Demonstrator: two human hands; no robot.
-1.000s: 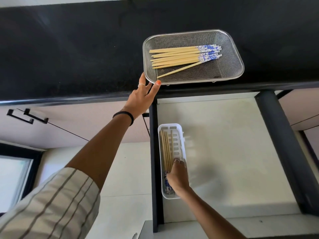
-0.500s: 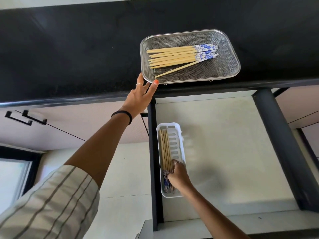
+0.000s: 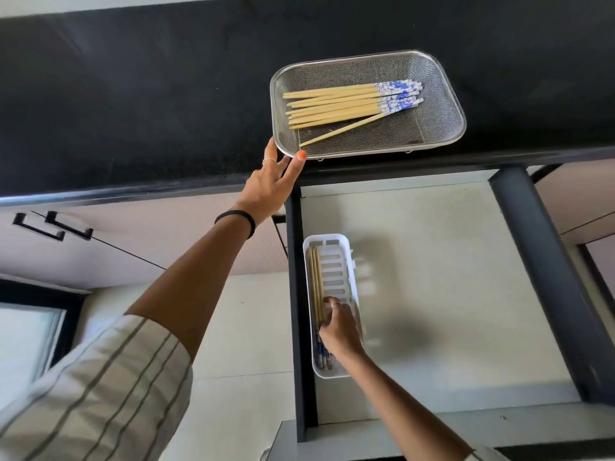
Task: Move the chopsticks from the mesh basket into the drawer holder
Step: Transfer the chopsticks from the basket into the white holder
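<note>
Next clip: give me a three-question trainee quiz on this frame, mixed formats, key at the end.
1. True or false: the mesh basket on the black counter has no chopsticks left in it.
2. Multiple choice: the right hand is A) inside the white drawer holder, on the chopsticks there; B) lifting the basket; C) resting on a cabinet handle.
3. Fill in: the left hand has its fingertips at the basket's near-left ____.

Key: 1 false, a bundle of chopsticks remains; 2 A; 3 corner.
</note>
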